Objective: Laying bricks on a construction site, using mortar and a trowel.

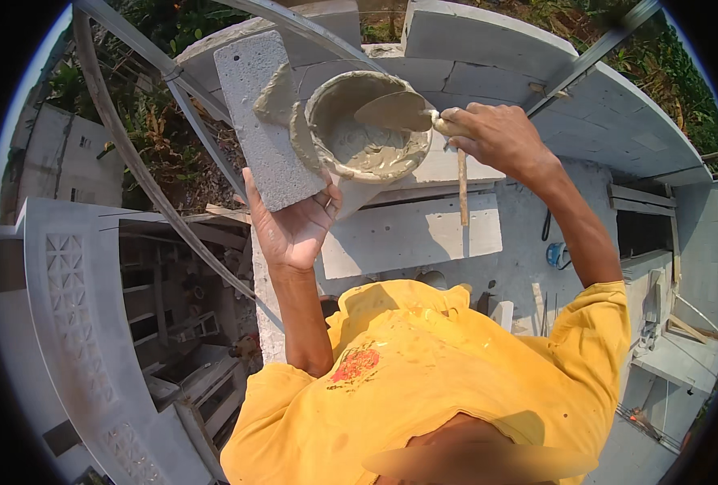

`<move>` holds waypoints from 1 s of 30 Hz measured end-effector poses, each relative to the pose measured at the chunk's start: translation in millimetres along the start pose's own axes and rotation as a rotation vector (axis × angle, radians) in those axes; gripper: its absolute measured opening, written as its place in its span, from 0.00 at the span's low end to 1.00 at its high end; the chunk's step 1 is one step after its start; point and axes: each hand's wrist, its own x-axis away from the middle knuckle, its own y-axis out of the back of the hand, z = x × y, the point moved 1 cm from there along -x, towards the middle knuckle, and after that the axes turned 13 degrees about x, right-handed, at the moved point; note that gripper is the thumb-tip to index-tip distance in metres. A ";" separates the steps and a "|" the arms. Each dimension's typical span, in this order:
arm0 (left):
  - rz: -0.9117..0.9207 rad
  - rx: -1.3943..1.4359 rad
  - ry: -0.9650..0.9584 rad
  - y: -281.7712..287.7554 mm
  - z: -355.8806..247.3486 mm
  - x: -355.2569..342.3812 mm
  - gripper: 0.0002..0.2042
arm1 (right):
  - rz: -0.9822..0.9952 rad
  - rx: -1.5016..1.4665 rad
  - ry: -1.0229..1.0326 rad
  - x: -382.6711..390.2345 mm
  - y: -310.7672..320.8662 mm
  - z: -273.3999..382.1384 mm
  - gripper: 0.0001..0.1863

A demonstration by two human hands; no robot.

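Gripping the trowel (pixel 395 111) by its handle, R hand (pixel 500 137) held its blade over the bucket (pixel 375 174) w/ wet mortar (pixel 363 149) inside. L hand (pixel 294 238), palm up, clasped near end of grey block (pixel 266 158), just L of bucket, mortar clumps (pixel 275 97) on its face & R edge.

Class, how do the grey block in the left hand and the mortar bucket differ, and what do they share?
The block is long and straight-edged; the bucket has a round rim.
The block shows a flat, pitted face; the bucket is open and hollow.
The block carries mortar in patches; the bucket holds it inside.
Both are smeared with mortar.
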 end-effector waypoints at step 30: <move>-0.202 0.208 0.306 -22.0 53.6 -1.2 0.31 | -0.626 -0.729 0.119 7.5 0.1 -20.6 0.28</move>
